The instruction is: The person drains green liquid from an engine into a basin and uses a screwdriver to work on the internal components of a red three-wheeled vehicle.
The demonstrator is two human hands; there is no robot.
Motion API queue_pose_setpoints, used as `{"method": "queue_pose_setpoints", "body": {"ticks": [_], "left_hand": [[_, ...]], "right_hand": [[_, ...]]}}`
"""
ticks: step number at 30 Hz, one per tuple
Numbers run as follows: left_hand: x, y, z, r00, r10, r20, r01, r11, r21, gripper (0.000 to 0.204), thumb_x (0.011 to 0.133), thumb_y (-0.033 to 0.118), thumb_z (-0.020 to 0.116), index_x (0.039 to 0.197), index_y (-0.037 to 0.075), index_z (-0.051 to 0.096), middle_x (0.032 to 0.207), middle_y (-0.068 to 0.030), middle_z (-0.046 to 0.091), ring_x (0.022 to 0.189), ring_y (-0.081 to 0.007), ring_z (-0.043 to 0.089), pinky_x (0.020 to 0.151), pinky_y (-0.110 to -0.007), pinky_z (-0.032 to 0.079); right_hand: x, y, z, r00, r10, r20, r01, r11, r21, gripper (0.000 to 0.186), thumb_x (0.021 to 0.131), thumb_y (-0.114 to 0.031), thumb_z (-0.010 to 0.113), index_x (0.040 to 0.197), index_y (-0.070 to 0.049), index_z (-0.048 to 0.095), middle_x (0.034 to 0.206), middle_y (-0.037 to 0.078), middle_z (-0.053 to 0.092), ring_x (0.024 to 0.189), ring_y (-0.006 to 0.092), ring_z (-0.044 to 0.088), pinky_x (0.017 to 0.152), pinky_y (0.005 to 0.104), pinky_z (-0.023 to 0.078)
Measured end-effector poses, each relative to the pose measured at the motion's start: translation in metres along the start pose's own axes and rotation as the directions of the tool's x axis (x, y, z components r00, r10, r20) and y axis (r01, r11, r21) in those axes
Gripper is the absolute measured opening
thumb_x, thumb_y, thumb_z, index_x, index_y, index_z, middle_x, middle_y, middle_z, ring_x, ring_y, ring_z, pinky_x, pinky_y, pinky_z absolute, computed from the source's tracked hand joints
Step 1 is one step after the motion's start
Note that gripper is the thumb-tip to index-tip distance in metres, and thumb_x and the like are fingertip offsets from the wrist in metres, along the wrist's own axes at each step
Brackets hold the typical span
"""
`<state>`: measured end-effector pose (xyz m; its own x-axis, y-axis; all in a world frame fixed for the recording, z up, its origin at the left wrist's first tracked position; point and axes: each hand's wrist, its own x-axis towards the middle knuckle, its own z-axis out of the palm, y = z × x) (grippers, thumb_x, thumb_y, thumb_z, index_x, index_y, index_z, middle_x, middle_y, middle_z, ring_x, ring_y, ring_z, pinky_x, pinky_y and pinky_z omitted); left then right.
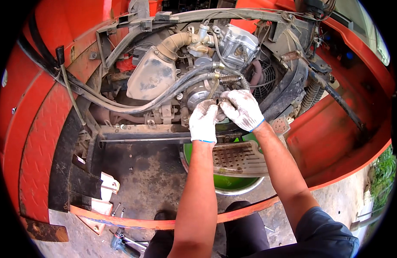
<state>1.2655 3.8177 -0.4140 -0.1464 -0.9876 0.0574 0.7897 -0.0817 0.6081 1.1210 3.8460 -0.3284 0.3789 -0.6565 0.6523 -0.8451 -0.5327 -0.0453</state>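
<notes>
A dust-coated engine [203, 59] is sitting exposed amid red bodywork [336, 142] as I am following the scene remotely through the head camera. Its silver top cover [240, 45] is showing brown grime, its round side casing [197, 95] is looking dull and grey, and on its left a dirt-smeared air box [150, 77] is joining a ribbed tan duct [174, 45]. Dark hoses [153, 103] are curving across the front, and a black fan [269, 79] is standing to the right. Just before the round casing, the person's left hand [203, 122] and right hand [240, 111], both wearing soiled white gloves edged in blue, are sitting close together, fingers bent inward; I cannot tell whether they are gripping a small part, since the gloves are hiding the contact. Lower down, a perforated metal plate [239, 159] is overlapping a green basin [232, 182] in my view, and a stained floor [142, 167] is spreading to its left. A power tool [119, 241] is lying at the lower left, while green plants [382, 172] are showing at far right, beyond the bodywork. At this size, I cannot tell whether the casings are carrying lettering.
</notes>
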Motion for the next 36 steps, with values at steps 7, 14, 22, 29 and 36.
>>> {"method": "queue_pose_setpoints", "body": {"ticks": [7,14,22,29,36], "left_hand": [[0.000,0.005,0.003,0.995,0.093,0.031,-0.096,0.991,0.096,0.026,0.091,-0.003,0.072,0.117,-0.002,0.071,0.106,-0.0069,0.074,0.093,-0.0157,0.069,0.087,-0.029,0.056],[0.000,0.014,0.003,0.988,0.156,-0.018,-0.151,0.978,0.146,0.025,0.089,-0.003,0.074,0.114,-0.003,0.072,0.107,-0.0088,0.075,0.095,-0.0164,0.070,0.087,-0.029,0.056],[0.000,0.012,0.002,0.998,0.057,-0.022,-0.055,0.996,0.077,0.029,0.087,-0.005,0.075,0.115,-0.005,0.072,0.108,-0.0104,0.075,0.094,-0.0179,0.070,0.085,-0.030,0.058],[0.004,0.006,0.001,0.995,0.016,-0.099,-0.010,0.998,0.058,0.038,0.086,-0.006,0.075,0.124,-0.007,0.068,0.114,-0.0128,0.073,0.096,-0.0198,0.070,0.085,-0.031,0.058],[0.007,-0.010,0.003,0.985,0.086,-0.152,-0.084,0.996,0.021,0.033,0.086,-0.006,0.074,0.119,-0.005,0.070,0.111,-0.0123,0.073,0.096,-0.0198,0.070,0.087,-0.031,0.057]], "right_hand": [[0.002,-0.002,0.006,0.998,0.034,-0.051,-0.033,0.999,0.030,0.020,0.091,-0.022,0.071,0.100,-0.004,0.071,0.093,0.015,0.073,0.086,0.0364,0.069,0.082,0.0448,0.052],[0.004,-0.012,0.017,0.993,0.035,-0.114,-0.039,0.999,-0.036,0.025,0.092,-0.025,0.072,0.103,-0.003,0.072,0.092,0.015,0.073,0.086,0.0370,0.068,0.081,0.0461,0.051],[-0.007,-0.008,0.015,0.995,-0.057,-0.087,0.044,0.989,-0.142,0.025,0.093,-0.026,0.070,0.107,-0.006,0.071,0.097,0.011,0.074,0.086,0.0322,0.067,0.084,0.0447,0.048],[-0.012,-0.009,0.024,0.994,-0.081,-0.073,0.063,0.973,-0.221,0.026,0.090,-0.023,0.071,0.111,-0.008,0.069,0.095,0.009,0.071,0.089,0.0328,0.065,0.085,0.0462,0.048],[-0.016,-0.009,0.028,0.990,-0.114,-0.081,0.091,0.966,-0.242,0.027,0.086,-0.020,0.074,0.110,-0.009,0.069,0.094,0.009,0.070,0.089,0.0330,0.064,0.085,0.0470,0.047]]}}
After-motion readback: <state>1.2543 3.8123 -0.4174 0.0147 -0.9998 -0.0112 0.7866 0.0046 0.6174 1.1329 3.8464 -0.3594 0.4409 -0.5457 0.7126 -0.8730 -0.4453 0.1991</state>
